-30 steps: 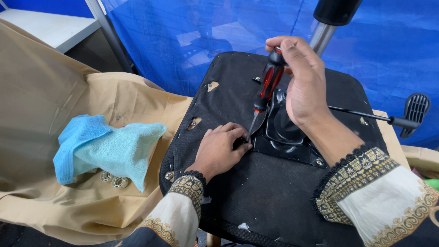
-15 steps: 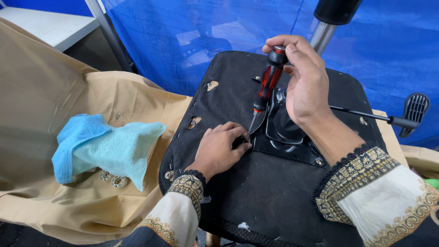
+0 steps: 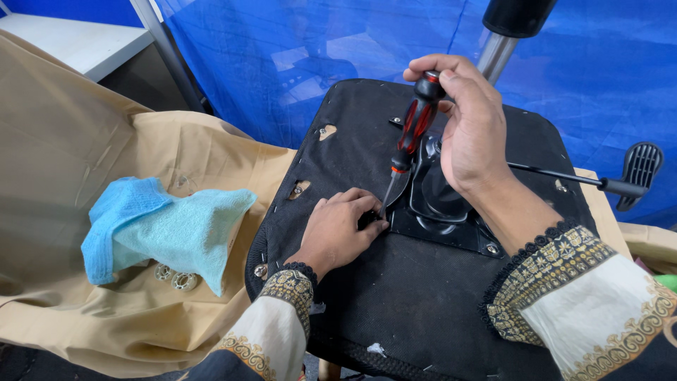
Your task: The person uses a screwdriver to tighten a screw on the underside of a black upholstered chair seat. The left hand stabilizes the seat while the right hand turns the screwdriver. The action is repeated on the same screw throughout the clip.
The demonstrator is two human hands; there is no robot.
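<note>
A red-and-black-handled screwdriver (image 3: 415, 127) is gripped by the right hand (image 3: 469, 130). Its tip is steadied by the curled left hand (image 3: 340, 229), seemingly pinching a hidden screw, on the black upturned chair seat (image 3: 395, 296).

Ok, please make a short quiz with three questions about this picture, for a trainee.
1. True or false: the right hand holds the red and black screwdriver by its handle.
2. What does the left hand rest on?
A. the blue cloth
B. the underside of the black chair seat
C. the lever
3. What colour is the cloth on the tan fabric?

Key: 1 true; 2 B; 3 light blue.
</note>
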